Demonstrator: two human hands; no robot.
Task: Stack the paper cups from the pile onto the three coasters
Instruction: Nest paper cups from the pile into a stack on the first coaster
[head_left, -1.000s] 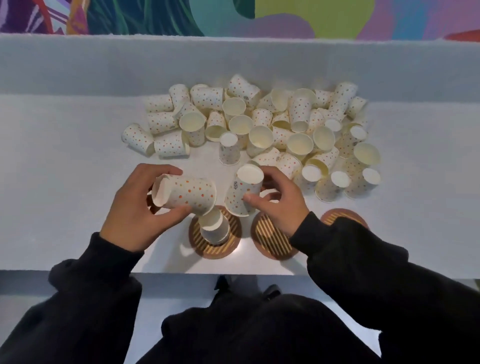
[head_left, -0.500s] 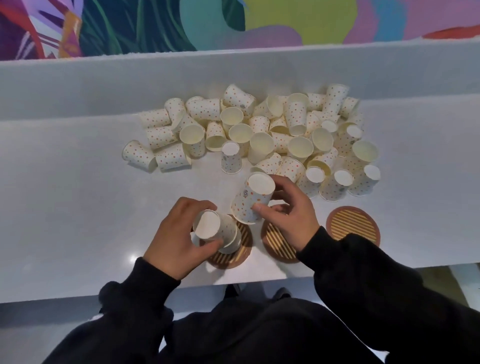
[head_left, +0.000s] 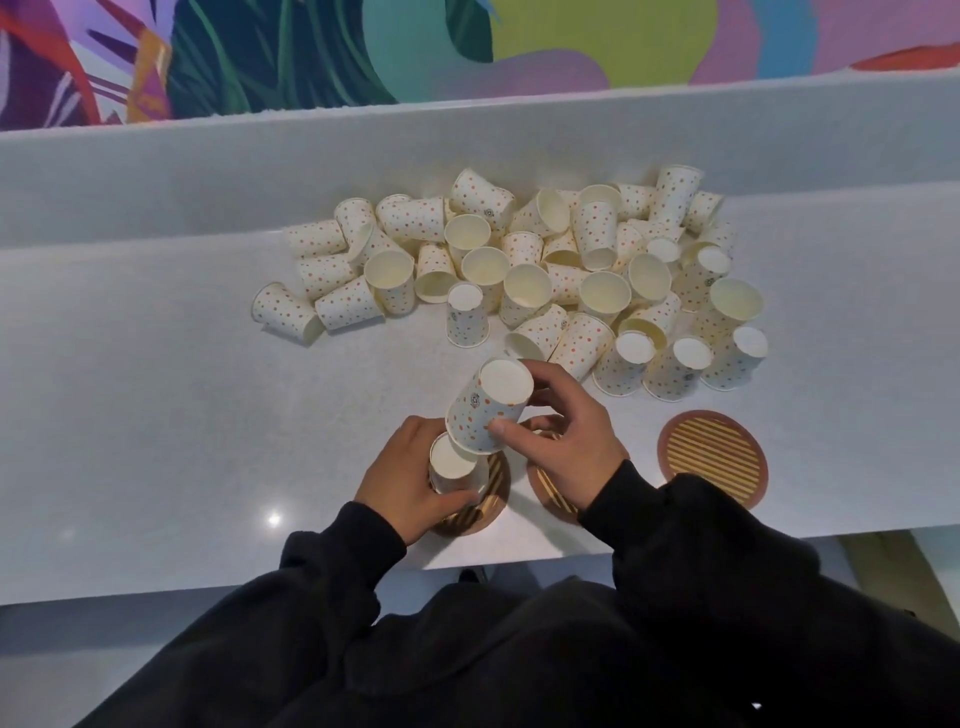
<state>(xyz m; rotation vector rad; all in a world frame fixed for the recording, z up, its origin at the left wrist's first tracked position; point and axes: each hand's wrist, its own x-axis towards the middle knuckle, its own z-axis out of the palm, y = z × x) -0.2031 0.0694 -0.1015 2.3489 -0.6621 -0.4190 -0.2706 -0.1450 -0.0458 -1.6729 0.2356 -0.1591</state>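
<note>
Head view: a pale speckled bench (head_left: 156, 395) runs across the frame, with a raised ledge (head_left: 208, 171) behind it at 12 o'clock and a bright leafy mural (head_left: 311, 47) above that.

A loose pile (head_left: 540, 260) of dotted paper cups lies across the middle of the bench. Most lie on their sides, some stand mouth up, and several along its 5 o'clock edge stand upside down.

Nearer the person, three round striped coasters sit in a row. The left coaster (head_left: 485, 512) carries an upside-down cup (head_left: 454, 467) with its white base upward; I cannot tell whether more cups are nested beneath it. The left hand (head_left: 402, 480) comes in from 7 o'clock, and its grip is clamped round that cup's side.

The right hand (head_left: 571, 441) hangs over the middle coaster (head_left: 550, 493) and hides most of it. Its grip is clamped on a paper cup (head_left: 485, 410), thumb on the near wall and fingers round the far side. This cup is upside down and tilted, with its base towards 1 o'clock and its open rim over the 12 o'clock edge of the cup on the left coaster. I cannot tell whether the two touch.

The right coaster (head_left: 712, 457) lies bare at 3 o'clock of the hands, near the pile's edge. Black sleeves (head_left: 675, 525) cover both arms.
</note>
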